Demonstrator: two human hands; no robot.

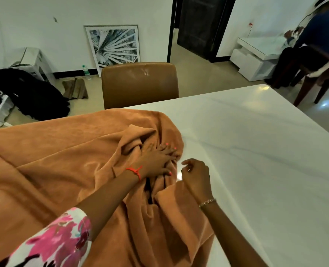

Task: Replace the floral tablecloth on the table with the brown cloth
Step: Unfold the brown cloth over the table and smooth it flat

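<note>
Brown cloth [53,160] heaped under left hand [156,160], laid flat with fingers spread. Right hand [195,175] just beside, fingers curled, pinching cloth edge. Bare white bench [266,151] to right of right hand.

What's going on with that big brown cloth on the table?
A person is putting the brown cloth on the white table. Their left hand presses flat on the bunched-up folds. Their right hand is curled beside the cloth's edge, but I can't tell if it grips the cloth. The cloth covers only the left part, and the rest of the table is bare. No floral tablecloth is in sight.
</note>
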